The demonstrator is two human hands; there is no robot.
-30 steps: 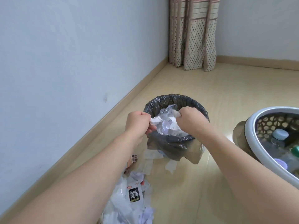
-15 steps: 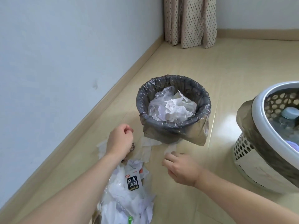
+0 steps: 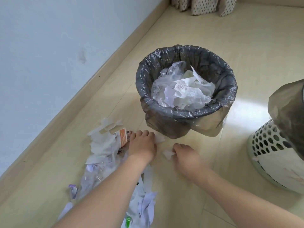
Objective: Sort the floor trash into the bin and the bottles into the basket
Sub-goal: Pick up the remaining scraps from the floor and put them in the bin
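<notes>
The floor [image 3: 246, 46] is stretching out pale and wood-patterned, meeting a light blue wall [image 3: 49, 46] along a beige skirting board [image 3: 98, 76] on the left. At the top edge the hem of a dotted curtain [image 3: 202, 5] is hanging down to the floor.

The bin [image 3: 186, 112], lined with a dark grey bag, is standing in the middle, already holding crumpled white paper and clear plastic [image 3: 182, 89]. The bag's loose skirt is drooping down over the bin's near side, almost reaching the floor in front of the hands. To the right, well apart from the bin, the white perforated basket [image 3: 269, 145] is being cut off by the frame edge, with a brownish bag [image 3: 289, 112] draped over its rim; its inside is not showing, so no bottles can be seen.

A heap of floor trash [image 3: 105, 150] — white tissues, clear film, purple-tinted scraps and an orange-printed wrapper [image 3: 123, 137] — is lying along the left, running under the left forearm toward the bottom edge, where something green [image 3: 128, 222] is peeking out.

The left hand [image 3: 142, 145] is reaching palm-down at the near foot of the bin, fingers bent over the wrapper and a white scrap [image 3: 159, 139]; whether it is actually gripping either cannot be told. The right hand [image 3: 185, 155], just beside it, is curling its fingers and pinching a small white paper scrap [image 3: 167, 153] lying on the floor.
</notes>
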